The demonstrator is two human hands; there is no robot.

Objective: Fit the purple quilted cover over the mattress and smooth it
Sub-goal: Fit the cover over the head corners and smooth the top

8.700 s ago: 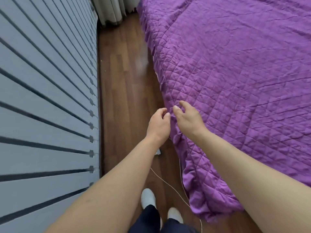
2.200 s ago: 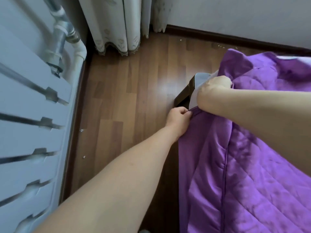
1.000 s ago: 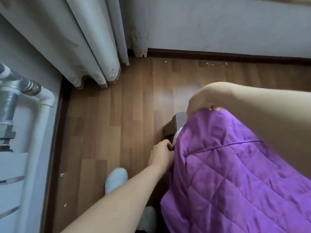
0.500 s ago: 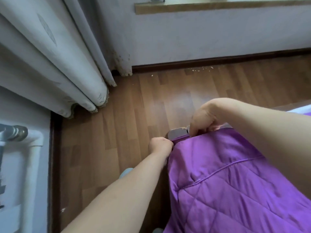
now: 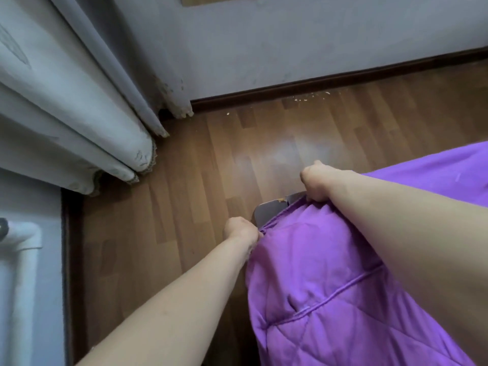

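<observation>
Purple quilted cover (image 5: pixel 330 273) lies bunched over the bed's corner at lower right, its hem stretched between both hands. The left hand (image 5: pixel 241 229) pinches the hem on the near side. The right hand (image 5: pixel 315 182), curled tight, grips it farther along. Between them a pale mattress corner (image 5: pixel 272 210) shows uncovered. Laminate floor (image 5: pixel 184 207), curtains (image 5: pixel 79 114) and a white radiator pipe (image 5: pixel 23 239) lie to the left.
</observation>
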